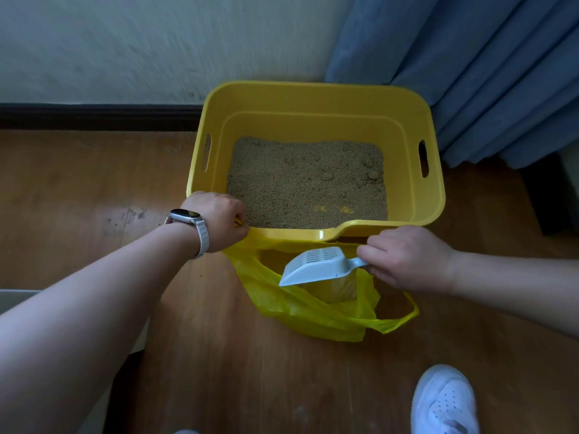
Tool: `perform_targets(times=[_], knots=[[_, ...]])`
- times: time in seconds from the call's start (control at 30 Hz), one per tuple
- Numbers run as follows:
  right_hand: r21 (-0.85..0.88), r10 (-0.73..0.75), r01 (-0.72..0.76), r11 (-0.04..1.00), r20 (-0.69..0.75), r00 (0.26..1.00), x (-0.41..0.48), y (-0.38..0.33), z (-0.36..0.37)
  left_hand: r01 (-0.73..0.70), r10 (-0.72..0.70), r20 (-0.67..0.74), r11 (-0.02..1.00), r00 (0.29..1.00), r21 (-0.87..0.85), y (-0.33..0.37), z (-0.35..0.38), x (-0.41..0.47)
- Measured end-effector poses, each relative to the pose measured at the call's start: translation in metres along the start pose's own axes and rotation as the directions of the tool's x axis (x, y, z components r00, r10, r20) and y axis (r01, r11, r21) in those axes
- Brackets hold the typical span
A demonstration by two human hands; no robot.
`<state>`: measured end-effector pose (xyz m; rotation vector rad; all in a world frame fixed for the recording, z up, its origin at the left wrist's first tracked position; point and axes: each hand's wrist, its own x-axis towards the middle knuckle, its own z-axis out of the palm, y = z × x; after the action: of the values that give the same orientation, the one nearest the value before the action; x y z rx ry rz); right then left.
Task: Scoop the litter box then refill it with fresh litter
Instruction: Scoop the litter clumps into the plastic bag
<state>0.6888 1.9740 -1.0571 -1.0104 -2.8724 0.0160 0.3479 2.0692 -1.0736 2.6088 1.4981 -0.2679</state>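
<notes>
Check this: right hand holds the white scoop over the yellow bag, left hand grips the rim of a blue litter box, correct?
Not quite. The head view shows the litter box is yellow, not blue. The rest holds: the right hand holds the white scoop over the yellow bag, and the left hand grips the box's rim.

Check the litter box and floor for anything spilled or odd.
The litter is uneven: clumps sit at the right rear, and yellow spots show through near the front. Dark specks mark the wooden floor left of the litter box; whether they are litter is unclear. The litter scoop over the yellow plastic bag looks empty.
</notes>
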Motion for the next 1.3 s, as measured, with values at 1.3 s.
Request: perform_targets(times=[1.3], knots=[[-0.22,0.473,-0.915,0.338,0.88,-0.037,0.073,0.077,0.013,-0.017,0.017,-0.04,1.0,0.999,0.019,-0.005,0.006,0.008]])
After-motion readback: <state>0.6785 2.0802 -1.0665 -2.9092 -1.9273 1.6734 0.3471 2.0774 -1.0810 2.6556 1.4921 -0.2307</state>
